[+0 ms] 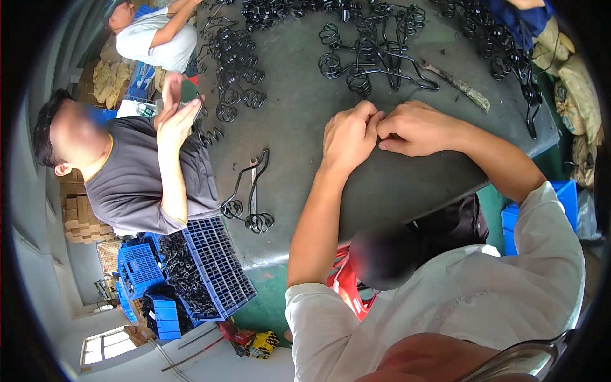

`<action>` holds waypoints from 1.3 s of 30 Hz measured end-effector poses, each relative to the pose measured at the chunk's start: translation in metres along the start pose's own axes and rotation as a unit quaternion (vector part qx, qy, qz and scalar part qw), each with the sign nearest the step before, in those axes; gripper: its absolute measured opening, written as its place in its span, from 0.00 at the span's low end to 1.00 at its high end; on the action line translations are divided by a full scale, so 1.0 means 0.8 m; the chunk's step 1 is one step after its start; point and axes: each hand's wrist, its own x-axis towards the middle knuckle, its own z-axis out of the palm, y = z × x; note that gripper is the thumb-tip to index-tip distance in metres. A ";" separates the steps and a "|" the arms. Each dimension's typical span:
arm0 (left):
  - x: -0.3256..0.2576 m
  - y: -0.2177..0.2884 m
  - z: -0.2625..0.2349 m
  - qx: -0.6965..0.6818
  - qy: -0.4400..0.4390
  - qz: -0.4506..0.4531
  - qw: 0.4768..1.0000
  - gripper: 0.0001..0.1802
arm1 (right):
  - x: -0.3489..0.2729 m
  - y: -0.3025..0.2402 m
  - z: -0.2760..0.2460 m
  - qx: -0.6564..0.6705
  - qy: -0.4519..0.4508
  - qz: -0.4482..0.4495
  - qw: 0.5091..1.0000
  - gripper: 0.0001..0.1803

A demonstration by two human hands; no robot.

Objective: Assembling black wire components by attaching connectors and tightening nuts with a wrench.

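My left hand (349, 137) and my right hand (417, 128) meet over the dark tabletop (286, 121), fingers curled inward and touching at the tips. Whatever they may pinch is hidden by the fingers. Just beyond them lie several black double-coil wire springs (366, 60), tangled with one another. A wrench (457, 86) with a wrapped, worn handle rests to the right of those springs. Farther left on the table sits a separate black spring (258, 219), with a silver wrench (253, 188) between its wire legs.
More black springs (235, 70) are heaped along the far side and at the far right (528, 89). At left a co-worker (149, 169) raises both hands; another person (156, 41) is behind. Blue crates (216, 267) stand lower left, a blue bin (563, 197) at right.
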 end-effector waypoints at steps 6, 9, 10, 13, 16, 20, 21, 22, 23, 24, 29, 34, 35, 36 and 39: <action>-0.001 0.012 0.001 0.063 0.044 0.019 0.997 0.08 | -0.008 0.009 -0.002 0.005 0.034 -0.034 0.999 0.12; -0.011 0.021 -0.027 0.006 0.271 0.052 0.961 0.02 | -0.001 -0.002 -0.011 0.066 0.234 -0.160 0.957 0.08; -0.014 0.030 -0.039 -0.050 0.381 0.095 0.918 0.03 | -0.010 -0.017 -0.027 0.133 0.302 -0.163 0.930 0.05; -0.031 0.035 -0.096 0.013 0.537 0.338 0.773 0.10 | -0.048 -0.034 -0.079 0.068 0.461 -0.314 0.827 0.24; -0.051 0.095 -0.105 -0.130 0.651 0.368 0.651 0.21 | -0.062 -0.044 -0.065 0.087 0.472 -0.325 0.815 0.33; -0.075 0.065 -0.098 0.017 0.466 0.382 0.798 0.31 | -0.060 -0.031 -0.065 0.074 0.459 -0.341 0.817 0.18; -0.071 0.066 -0.095 0.007 0.482 0.392 0.783 0.27 | -0.058 -0.032 -0.064 0.076 0.458 -0.349 0.814 0.17; -0.068 0.067 -0.095 -0.001 0.498 0.404 0.767 0.24 | -0.056 -0.033 -0.061 0.077 0.458 -0.357 0.810 0.18; -0.068 0.066 -0.094 -0.010 0.498 0.405 0.766 0.23 | -0.062 -0.035 -0.058 0.057 0.470 -0.362 0.803 0.20; -0.065 0.066 -0.092 -0.014 0.501 0.402 0.766 0.23 | -0.065 -0.036 -0.057 0.055 0.466 -0.359 0.807 0.20; -0.055 0.078 -0.082 -0.044 0.577 0.385 0.719 0.17 | -0.061 -0.029 -0.047 0.105 0.477 -0.349 0.799 0.16; -0.056 0.074 -0.081 -0.043 0.578 0.379 0.722 0.17 | -0.051 -0.027 -0.053 0.101 0.494 -0.398 0.767 0.14; -0.055 0.074 -0.081 -0.043 0.577 0.379 0.723 0.17 | -0.049 -0.029 -0.056 0.106 0.490 -0.404 0.765 0.13; -0.053 0.074 -0.081 -0.046 0.588 0.381 0.712 0.17 | -0.046 -0.030 -0.058 0.111 0.486 -0.411 0.764 0.12; -0.051 0.072 -0.085 -0.049 0.596 0.377 0.707 0.18 | -0.052 -0.026 -0.059 0.124 0.489 -0.414 0.758 0.12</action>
